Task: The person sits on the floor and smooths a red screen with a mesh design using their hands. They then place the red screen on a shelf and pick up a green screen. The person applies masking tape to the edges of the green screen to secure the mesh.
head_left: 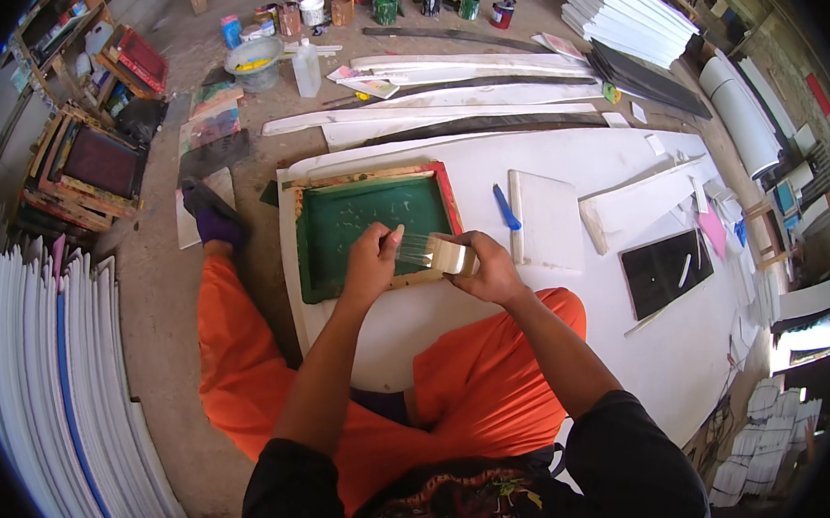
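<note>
A green-meshed, wood-framed printing screen [374,225] lies before the knees; a darker one [100,163] stands far left.

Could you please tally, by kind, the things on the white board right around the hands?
Green-mesh screen frame: 1
Roll of clear tape, held in the right hand, its end pulled by the left hand: 1
Blue marker: 1
White panel: 1
Black slate: 1
Total: 5
</note>
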### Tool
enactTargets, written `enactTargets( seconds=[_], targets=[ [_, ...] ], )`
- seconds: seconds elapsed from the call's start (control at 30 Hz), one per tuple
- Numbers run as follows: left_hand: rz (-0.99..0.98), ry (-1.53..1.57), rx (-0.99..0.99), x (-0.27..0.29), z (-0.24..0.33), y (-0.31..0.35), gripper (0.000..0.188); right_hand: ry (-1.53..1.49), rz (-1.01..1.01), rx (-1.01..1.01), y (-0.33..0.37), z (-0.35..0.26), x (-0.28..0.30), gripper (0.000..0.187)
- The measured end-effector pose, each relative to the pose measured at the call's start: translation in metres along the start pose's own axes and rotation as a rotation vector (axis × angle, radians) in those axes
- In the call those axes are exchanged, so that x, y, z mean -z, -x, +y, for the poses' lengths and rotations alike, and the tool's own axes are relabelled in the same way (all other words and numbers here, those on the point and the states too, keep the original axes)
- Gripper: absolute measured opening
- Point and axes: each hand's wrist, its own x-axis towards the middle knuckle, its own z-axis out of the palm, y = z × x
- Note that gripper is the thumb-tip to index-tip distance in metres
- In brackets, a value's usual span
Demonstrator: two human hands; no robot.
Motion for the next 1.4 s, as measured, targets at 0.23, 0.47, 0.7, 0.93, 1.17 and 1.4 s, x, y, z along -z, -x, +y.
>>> enactTargets(
  seconds=[0.23,0.47,0.7,0.93,1.17,1.4],
  targets=[
    [-0.039,-0.058,0.024,0.025,0.004,0.019,0.03,0.258,-0.255,-0.034,0.009,0.015,0.005,0.062],
    [0.021,-0.052,0.111,0.041,-0.012,0.024,0.031,-0.048,-0.035,-0.117,0.022,0.025,0.001,0.058],
    [0.024,0.006,0.153,0.063,-0.047,0.03,0.032,0.008,-0.164,0.052,0.012,0.011,0.005,0.062],
    [0.075,0.018,0.208,0.063,-0.044,0.037,0.031,0.121,-0.206,0.054,0.0,0.03,0.014,0.071],
    [0.078,-0.044,0.236,0.07,-0.051,0.039,0.03,-0.021,-0.345,-0.092,0.012,0.04,0.023,0.069],
    [0.172,-0.1,0.252,0.074,-0.076,0.042,0.035,0.27,-0.476,-0.103,0.001,0.063,0.037,0.054]
  ],
)
